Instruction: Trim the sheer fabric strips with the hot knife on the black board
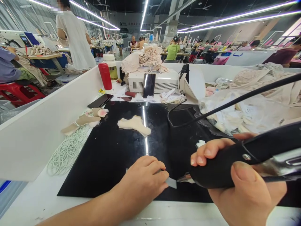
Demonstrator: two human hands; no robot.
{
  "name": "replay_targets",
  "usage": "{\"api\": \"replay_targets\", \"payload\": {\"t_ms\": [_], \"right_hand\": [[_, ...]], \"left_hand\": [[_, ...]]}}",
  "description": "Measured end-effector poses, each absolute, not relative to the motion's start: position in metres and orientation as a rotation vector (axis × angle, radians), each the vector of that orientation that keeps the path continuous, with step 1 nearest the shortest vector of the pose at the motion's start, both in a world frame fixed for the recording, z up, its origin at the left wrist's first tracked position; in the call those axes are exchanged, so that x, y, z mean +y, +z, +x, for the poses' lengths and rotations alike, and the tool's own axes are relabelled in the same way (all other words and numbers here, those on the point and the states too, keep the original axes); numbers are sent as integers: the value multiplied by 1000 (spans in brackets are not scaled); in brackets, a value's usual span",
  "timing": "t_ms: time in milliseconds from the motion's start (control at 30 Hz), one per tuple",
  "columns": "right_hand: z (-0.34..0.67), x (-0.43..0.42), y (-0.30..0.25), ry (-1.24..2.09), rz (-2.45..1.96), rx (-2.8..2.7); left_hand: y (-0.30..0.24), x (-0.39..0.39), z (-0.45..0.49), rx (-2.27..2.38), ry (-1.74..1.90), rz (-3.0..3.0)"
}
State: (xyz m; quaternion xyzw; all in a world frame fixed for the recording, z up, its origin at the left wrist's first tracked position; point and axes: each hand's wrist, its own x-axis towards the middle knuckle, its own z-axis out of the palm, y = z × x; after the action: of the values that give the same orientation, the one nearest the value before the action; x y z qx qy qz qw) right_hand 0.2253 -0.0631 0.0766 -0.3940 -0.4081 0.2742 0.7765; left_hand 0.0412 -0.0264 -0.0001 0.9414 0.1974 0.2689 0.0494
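My left hand (144,180) rests on a black mat (103,169), fingers bent and pressed together over a thin whitish strip. One end of the strip (171,182) sticks out to the right of the fingertips. My right hand (246,188) is wrapped round a black corded hand tool (218,171) with a pointed metal tip. That tip is right beside the strip's end; whether they touch I cannot tell. A beige cut piece of fabric (134,125) lies farther back on the mat. Small white pieces (200,143) show behind the tool.
Pale green cord (68,150) is heaped on the left. Behind stand a phone (100,101), a red flask (105,76) and a white vented box (154,82) topped with fabric. Bagged fabric pieces (244,110) fill the right. The tool's black cable (223,108) arches across the mat.
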Motion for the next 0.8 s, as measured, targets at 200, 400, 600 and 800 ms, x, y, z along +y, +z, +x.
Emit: {"api": "replay_targets", "payload": {"t_ms": [200,400,600,800], "right_hand": [[223,-64,76,587,-849,-898],[224,-70,71,585,-867,-954],[222,-68,70,561,-890,-979],[225,-71,75,595,-890,-937]], "left_hand": [[0,-27,40,598,818,2830],[-3,-28,41,593,800,2859],[-7,-29,39,564,899,2828],[-10,-25,39,526,886,2837]]}}
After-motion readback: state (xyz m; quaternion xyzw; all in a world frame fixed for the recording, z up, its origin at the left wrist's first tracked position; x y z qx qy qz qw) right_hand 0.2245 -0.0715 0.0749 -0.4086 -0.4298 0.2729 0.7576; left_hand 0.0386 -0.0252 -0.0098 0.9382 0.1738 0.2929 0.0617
